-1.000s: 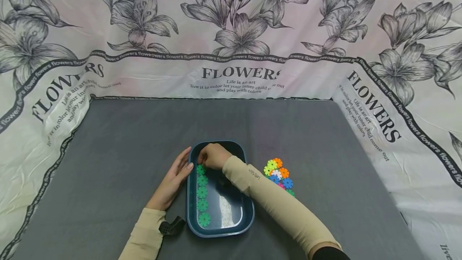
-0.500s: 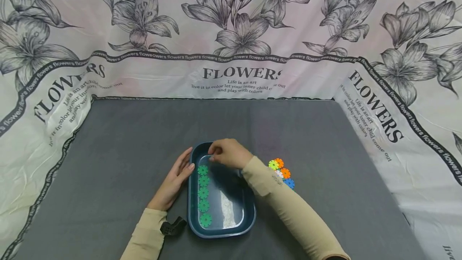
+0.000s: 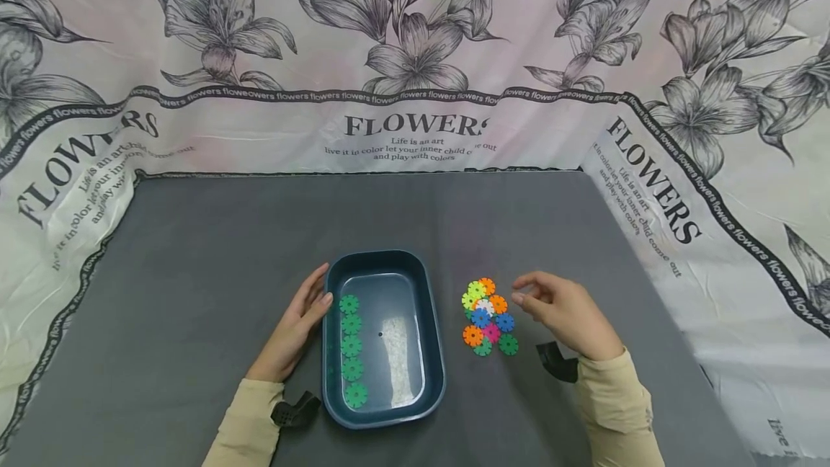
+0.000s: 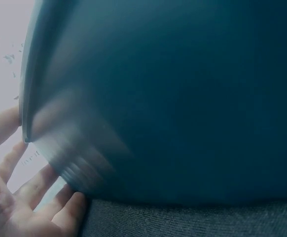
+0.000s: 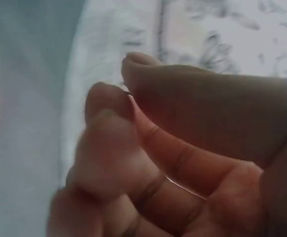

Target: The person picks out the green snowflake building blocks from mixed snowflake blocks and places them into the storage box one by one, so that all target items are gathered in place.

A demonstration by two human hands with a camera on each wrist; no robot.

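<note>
My left hand (image 3: 295, 326) rests against the left side of a blue tray (image 3: 436, 359), its thumb tip at the rim. In the left wrist view, its straight fingers (image 4: 40, 185) touch the tray's outer wall. Down the tray's left side runs a column of several green notched discs (image 3: 351, 346). Right of the tray, my right hand (image 3: 570, 312) hovers beside a pile of coloured notched discs (image 3: 481, 317), its fingers loosely bent. Thumb and forefinger come close together in the right wrist view, with nothing visible between them.
A grey cloth (image 3: 259, 229) covers the table. Behind it and at both sides hangs a white sheet (image 3: 545, 128) printed with flowers. The pile mixes orange, yellow, blue, white, pink and green discs, some overlapping.
My right hand has left the tray's far end and moved right, past the pile, which now shows fully. My left hand stays at the tray. The head view has shifted slightly.
</note>
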